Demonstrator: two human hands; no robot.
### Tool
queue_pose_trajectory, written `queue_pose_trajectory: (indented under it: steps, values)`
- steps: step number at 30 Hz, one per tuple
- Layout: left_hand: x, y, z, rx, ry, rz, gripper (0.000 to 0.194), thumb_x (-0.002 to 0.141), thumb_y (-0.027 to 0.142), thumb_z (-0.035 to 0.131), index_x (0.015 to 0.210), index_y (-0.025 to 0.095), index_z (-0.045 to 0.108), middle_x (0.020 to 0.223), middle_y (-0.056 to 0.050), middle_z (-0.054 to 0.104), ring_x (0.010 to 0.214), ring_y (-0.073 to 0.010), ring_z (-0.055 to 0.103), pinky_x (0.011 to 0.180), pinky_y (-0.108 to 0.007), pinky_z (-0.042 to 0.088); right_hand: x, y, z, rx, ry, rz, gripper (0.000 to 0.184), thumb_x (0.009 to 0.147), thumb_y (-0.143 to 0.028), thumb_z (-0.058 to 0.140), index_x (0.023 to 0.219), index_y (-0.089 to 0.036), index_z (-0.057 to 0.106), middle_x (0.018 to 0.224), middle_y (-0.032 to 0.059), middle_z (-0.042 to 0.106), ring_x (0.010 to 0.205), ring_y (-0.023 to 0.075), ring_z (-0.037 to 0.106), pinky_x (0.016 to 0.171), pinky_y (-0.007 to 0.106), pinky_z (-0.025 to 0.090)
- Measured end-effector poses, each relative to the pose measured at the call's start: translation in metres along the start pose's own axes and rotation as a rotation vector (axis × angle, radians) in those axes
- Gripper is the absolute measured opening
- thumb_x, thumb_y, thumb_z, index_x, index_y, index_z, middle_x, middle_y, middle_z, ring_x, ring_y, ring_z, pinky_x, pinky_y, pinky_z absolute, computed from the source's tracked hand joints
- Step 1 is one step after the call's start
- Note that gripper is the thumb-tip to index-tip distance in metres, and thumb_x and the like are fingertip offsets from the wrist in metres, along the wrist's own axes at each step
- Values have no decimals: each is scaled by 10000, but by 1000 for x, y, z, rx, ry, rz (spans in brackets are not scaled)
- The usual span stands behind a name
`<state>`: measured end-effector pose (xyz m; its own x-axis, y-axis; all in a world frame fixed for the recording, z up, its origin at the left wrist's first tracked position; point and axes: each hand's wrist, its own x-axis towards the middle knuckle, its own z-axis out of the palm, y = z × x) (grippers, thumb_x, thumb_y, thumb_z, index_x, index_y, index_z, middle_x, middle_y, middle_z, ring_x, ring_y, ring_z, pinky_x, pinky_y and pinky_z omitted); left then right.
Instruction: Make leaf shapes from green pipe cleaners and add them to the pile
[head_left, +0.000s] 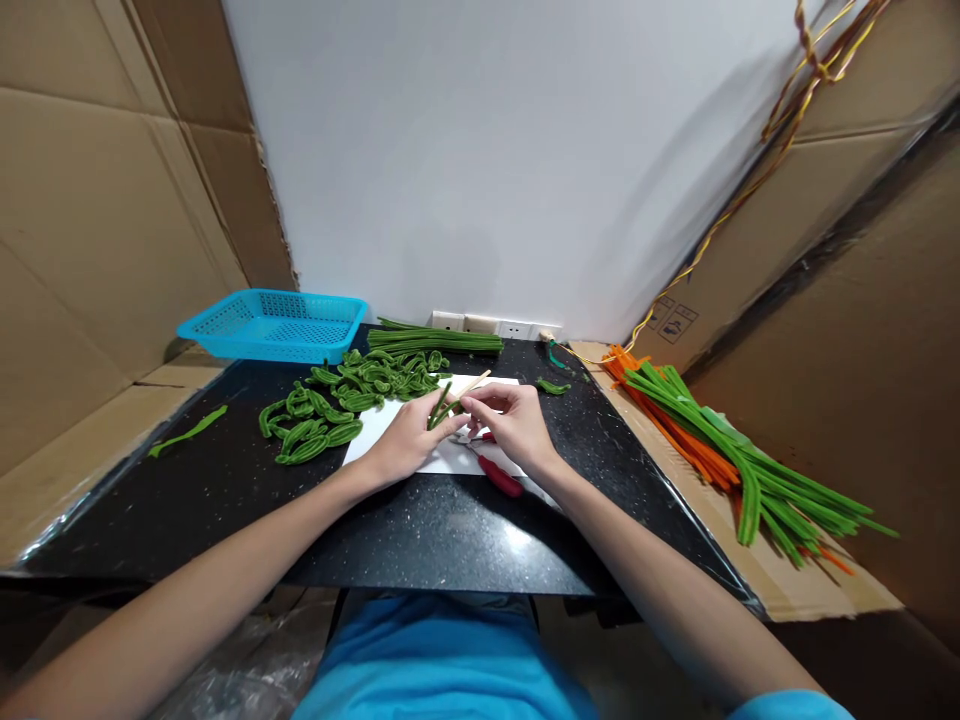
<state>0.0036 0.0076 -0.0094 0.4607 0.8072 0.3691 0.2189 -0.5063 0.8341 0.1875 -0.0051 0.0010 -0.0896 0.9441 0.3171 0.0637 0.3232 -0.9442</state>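
— Two hands meet over the white sheet (442,455) in the middle of the black surface (420,540), do you see? The left hand (409,440) and the right hand (514,420) are close together, fingertips almost touching.

— Yes. What are they pinching?

— A green pipe cleaner (441,405), folded into a narrow loop, with a thin wooden stick (472,384) slanting up out of the same grip. Both hands are closed on that little bundle; which finger presses which piece, I cannot tell from here.

— And the red thing under the right wrist?

— Red-handled scissors (499,476), lying on the sheet's near edge, just beside the right hand.

— Plenty of finished green bits to the left.

— A pile of bent green loops (341,405) spreads from the sheet toward the blue basket (274,322), which stands at the far left corner. A straight bundle of green stems (439,340) lies along the wall behind, near the sockets (495,325).

— On the right?

— Long green and orange stems (720,450) fanned out on a cardboard sheet (795,585), well apart from the hands. One stray green strip (187,432) lies at the left edge.
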Motion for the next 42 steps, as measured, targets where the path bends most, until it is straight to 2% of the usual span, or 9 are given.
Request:
queue_pose_trajectory:
  steps: [2, 6, 8, 13, 22, 27, 32, 37, 42]
  values:
    - [0, 0, -1, 39, 17, 8, 310, 956, 488, 621, 953, 180, 657, 902, -43, 713, 821, -191, 662, 705, -245, 495, 0, -1, 0, -25, -33, 1, 375, 774, -508, 821, 825, -140, 774, 714, 62, 744, 528, 157, 668, 504, 269, 560]
    - [0, -1, 0, -182, -109, -121, 329, 975, 512, 577, 933, 185, 571, 649, 24, 634, 412, -92, 498, 421, -195, 371, -1, -1, 1, -80, -36, -12, 337, 814, -474, 788, 812, -138, 762, 730, 64, 745, 542, 148, 668, 520, 255, 552]
    - [1, -3, 2, -317, -162, -166, 348, 968, 528, 581, 939, 184, 535, 638, 24, 646, 335, -66, 444, 350, -175, 307, -1, -1, 1, -100, -23, -10, 334, 820, -467, 777, 795, -134, 749, 717, 62, 734, 535, 147, 665, 513, 253, 548]
    - [4, -3, 4, -457, -179, -239, 410, 921, 563, 643, 925, 180, 499, 663, -11, 697, 298, -62, 467, 295, -157, 320, -1, 0, 1, -79, -2, 15, 370, 810, -498, 773, 780, -133, 721, 675, 52, 706, 519, 158, 668, 484, 254, 542]
    - [5, -5, 4, -439, -202, -231, 435, 923, 582, 634, 957, 162, 527, 684, -21, 700, 296, -59, 466, 295, -160, 317, 1, 2, -1, -32, -24, 76, 332, 794, -464, 776, 761, -147, 684, 659, 24, 676, 490, 132, 626, 461, 241, 520]
    - [3, -3, 5, -429, -155, -240, 449, 925, 595, 630, 898, 154, 548, 660, -5, 663, 337, -33, 441, 325, -139, 312, 3, 0, -4, -58, -98, 64, 349, 866, -493, 708, 806, -152, 667, 660, 8, 653, 473, 112, 586, 448, 230, 485]
    - [5, -8, 2, -366, 4, -268, 456, 962, 619, 542, 1065, 175, 571, 620, 33, 608, 341, -72, 483, 287, -149, 332, 3, 4, -6, -80, -62, 39, 315, 903, -469, 683, 822, -168, 637, 646, -5, 622, 479, 117, 578, 426, 232, 498]
    - [8, -12, 0, -407, 118, -236, 438, 879, 561, 688, 1047, 198, 508, 755, 30, 639, 403, -94, 582, 269, -157, 363, 4, 4, -6, -42, -15, 26, 329, 890, -492, 700, 840, -174, 632, 626, -7, 616, 498, 128, 587, 409, 236, 523]
    - [7, -13, 0, -355, 171, -158, 362, 888, 490, 715, 992, 205, 519, 677, 47, 632, 411, -115, 624, 300, -150, 349, 3, 3, -3, 28, -49, 68, 366, 855, -523, 730, 843, -169, 637, 654, 1, 642, 509, 140, 635, 465, 275, 592]
